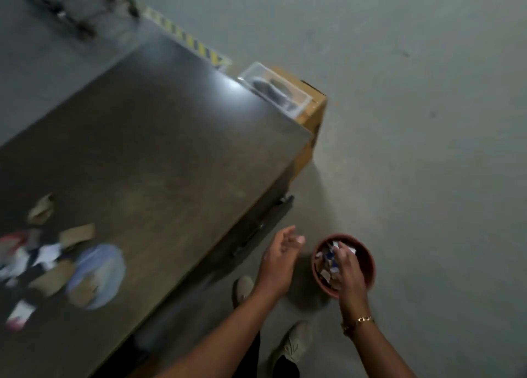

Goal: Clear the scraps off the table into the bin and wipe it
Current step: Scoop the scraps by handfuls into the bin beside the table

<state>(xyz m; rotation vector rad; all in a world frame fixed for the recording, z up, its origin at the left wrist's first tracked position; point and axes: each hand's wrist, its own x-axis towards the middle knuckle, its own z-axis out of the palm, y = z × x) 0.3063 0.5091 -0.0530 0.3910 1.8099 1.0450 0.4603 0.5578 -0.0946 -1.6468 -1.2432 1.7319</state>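
A round reddish-brown bin [366, 259] stands on the floor to the right of the dark table [171, 138]; white and blue paper scraps [328, 259] lie inside it. My right hand [349, 272] hovers over the bin's mouth, fingers pointing down and apart, with nothing visibly held. My left hand [281, 259] is open beside the table's edge, left of the bin. A pile of brown, white and red scraps [42, 258] remains on the table's left part. A pale blue cloth [99, 272] lies next to them.
A cardboard box [310, 115] with a clear plastic case [273, 89] on top stands at the table's far corner. Yellow-black hazard tape [185, 36] marks the floor behind. My two shoes [293, 340] stand on the grey floor near the bin.
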